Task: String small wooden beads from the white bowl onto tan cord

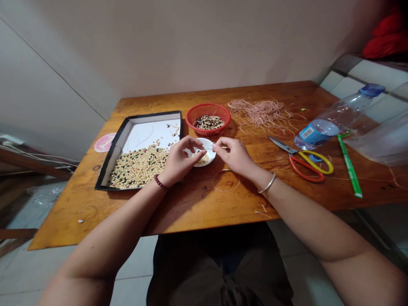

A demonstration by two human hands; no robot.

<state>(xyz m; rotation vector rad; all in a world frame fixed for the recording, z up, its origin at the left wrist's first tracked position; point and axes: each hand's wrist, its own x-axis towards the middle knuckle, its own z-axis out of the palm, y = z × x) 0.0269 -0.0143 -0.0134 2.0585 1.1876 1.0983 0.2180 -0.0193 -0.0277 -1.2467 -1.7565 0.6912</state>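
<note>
My right hand is pinched on a thin string, which loops down onto the table below it and carries a few pale beads. My left hand is over the left side of a small white dish, thumb and fingers curved toward each other near the string's end. Whether a bead sits between its fingertips is too small to tell. Pale beads lie in the dish. Left of it, a black-edged tray holds many mixed beads.
Behind the dish stands a red basket of beads. A tangle of pink string lies right of it. Farther right are scissors, a plastic bottle and a green strip. A round pink card lies left.
</note>
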